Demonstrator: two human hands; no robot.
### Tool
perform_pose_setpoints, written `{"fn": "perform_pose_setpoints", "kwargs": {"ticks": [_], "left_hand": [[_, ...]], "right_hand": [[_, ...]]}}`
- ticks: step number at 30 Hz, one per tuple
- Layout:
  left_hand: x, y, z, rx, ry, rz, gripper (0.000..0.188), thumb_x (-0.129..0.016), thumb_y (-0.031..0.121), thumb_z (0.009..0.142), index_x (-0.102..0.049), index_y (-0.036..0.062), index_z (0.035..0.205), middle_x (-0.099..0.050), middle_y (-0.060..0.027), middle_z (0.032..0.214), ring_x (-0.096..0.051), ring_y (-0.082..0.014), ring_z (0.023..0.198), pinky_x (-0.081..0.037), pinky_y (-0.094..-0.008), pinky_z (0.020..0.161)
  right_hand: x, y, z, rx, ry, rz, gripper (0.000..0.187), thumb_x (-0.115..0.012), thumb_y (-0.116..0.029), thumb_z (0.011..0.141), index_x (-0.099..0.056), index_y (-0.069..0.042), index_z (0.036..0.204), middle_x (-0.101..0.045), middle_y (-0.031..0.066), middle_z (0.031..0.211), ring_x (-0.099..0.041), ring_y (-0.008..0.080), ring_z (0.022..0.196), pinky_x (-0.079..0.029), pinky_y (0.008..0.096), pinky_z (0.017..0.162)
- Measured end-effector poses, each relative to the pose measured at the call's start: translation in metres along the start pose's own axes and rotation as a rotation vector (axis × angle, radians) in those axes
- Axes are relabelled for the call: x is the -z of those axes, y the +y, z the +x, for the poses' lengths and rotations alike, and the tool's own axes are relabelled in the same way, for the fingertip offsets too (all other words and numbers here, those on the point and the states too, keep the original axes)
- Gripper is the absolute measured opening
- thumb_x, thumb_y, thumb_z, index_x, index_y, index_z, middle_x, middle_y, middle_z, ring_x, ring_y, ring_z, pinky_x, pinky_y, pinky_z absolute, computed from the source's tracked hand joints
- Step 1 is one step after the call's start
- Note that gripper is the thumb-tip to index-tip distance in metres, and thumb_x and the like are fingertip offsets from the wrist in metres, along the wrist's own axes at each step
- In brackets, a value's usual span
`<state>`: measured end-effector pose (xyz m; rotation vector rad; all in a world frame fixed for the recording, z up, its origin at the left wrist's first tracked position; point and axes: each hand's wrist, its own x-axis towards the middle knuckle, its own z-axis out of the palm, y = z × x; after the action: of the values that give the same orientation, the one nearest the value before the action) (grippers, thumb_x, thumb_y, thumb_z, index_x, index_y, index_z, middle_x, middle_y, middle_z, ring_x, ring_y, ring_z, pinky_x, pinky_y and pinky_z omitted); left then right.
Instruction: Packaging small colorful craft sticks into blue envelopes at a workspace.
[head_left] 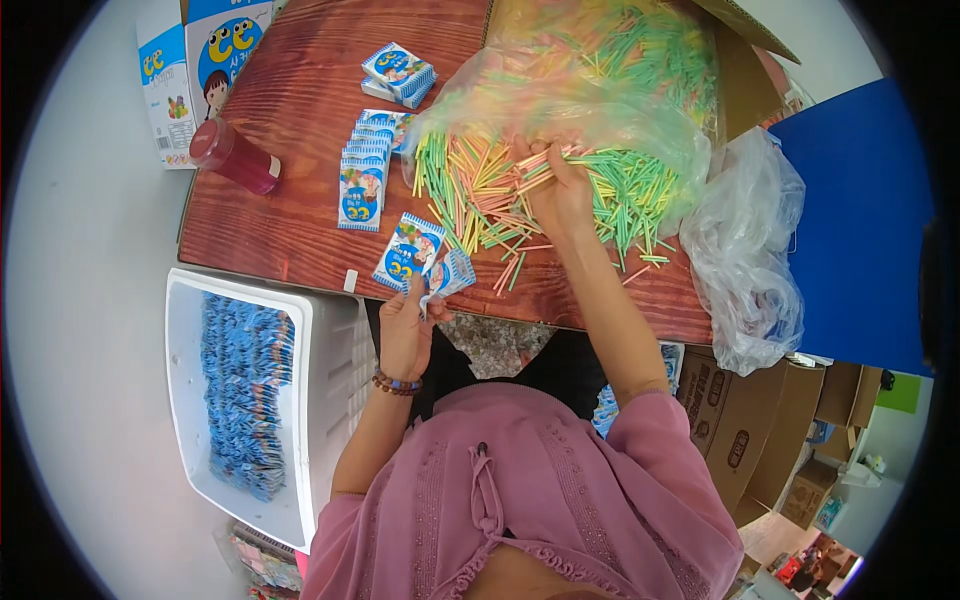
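My left hand (405, 335) pinches a small blue-and-white packet (452, 273) at the table's front edge; the packet looks crumpled. Beside it, under my fingertips, is a flat packet (408, 245) of the same kind; I cannot tell whether my fingers grip it too. Over a heap of thin pink, yellow and green sticks (630, 190), my right hand (562, 195) is closed on a few sticks (535, 170). The heap spills from a clear plastic bag (580, 110). Left of it lie an overlapping row of packets (362, 185) and a small stack of packets (398, 70).
A pink-lidded jar (235, 157) stands at the left of the wooden table (290, 90). A white bin (335, 370) full of blue packets is at lower left. Crumpled clear plastic (745, 250) hangs at the right edge, above cardboard boxes (745, 425). Printed cartons (215, 60) stand far left.
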<state>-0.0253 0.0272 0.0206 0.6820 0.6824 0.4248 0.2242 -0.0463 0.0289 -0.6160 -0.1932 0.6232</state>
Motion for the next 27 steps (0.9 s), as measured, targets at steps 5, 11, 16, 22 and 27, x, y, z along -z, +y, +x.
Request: {"fn": "perform_pose_setpoints", "kwargs": {"ticks": [5, 11, 16, 22, 27], "left_hand": [[-0.021, 0.007, 0.003, -0.101, 0.020, 0.000, 0.024, -0.056, 0.023, 0.097, -0.064, 0.0007, 0.092, -0.066, -0.0062, 0.081, -0.061, -0.0132, 0.068, -0.052, -0.0292, 0.062], [-0.033, -0.004, 0.027, -0.196, -0.049, -0.077, 0.019, -0.054, 0.018, 0.097, -0.065, 0.0026, 0.096, -0.069, -0.0055, 0.092, -0.065, -0.0133, 0.077, -0.056, -0.0311, 0.065], [-0.041, -0.009, 0.026, -0.212, -0.050, -0.220, 0.017, -0.055, 0.019, 0.097, -0.065, 0.0048, 0.097, -0.069, -0.0046, 0.093, -0.065, -0.0130, 0.078, -0.056, -0.0314, 0.067], [-0.054, -0.014, 0.027, -0.298, 0.063, -0.261, 0.016, -0.056, 0.019, 0.097, -0.065, 0.0055, 0.098, -0.069, -0.0040, 0.094, -0.065, -0.0126, 0.081, -0.055, -0.0308, 0.068], [-0.048, -0.014, 0.029, -0.316, 0.063, -0.226, 0.016, -0.057, 0.019, 0.096, -0.065, 0.0051, 0.096, -0.068, -0.0033, 0.095, -0.064, -0.0120, 0.082, -0.055, -0.0310, 0.069]], "right_hand": [[-0.025, 0.009, -0.018, -0.105, 0.059, 0.293, 0.008, -0.049, -0.012, 0.097, -0.052, -0.007, 0.102, -0.061, 0.0078, 0.098, -0.055, 0.0308, 0.115, -0.037, 0.0489, 0.109], [-0.062, 0.013, -0.050, 0.145, -0.055, 0.160, 0.010, -0.045, -0.010, 0.098, -0.051, -0.005, 0.105, -0.061, 0.0098, 0.099, -0.056, 0.0310, 0.112, -0.037, 0.0488, 0.107], [-0.080, 0.017, -0.068, 0.339, 0.020, -0.032, 0.015, -0.040, -0.015, 0.101, -0.049, -0.003, 0.106, -0.061, 0.0128, 0.100, -0.057, 0.0316, 0.112, -0.042, 0.0447, 0.098], [-0.092, 0.024, -0.075, 0.440, 0.054, -0.052, 0.017, -0.041, -0.017, 0.102, -0.048, -0.003, 0.106, -0.061, 0.0152, 0.103, -0.056, 0.0309, 0.113, -0.043, 0.0407, 0.095], [-0.094, 0.016, -0.077, 0.444, 0.089, -0.103, 0.018, -0.041, -0.017, 0.102, -0.049, -0.001, 0.106, -0.061, 0.0155, 0.103, -0.055, 0.0307, 0.114, -0.043, 0.0395, 0.095]]}}
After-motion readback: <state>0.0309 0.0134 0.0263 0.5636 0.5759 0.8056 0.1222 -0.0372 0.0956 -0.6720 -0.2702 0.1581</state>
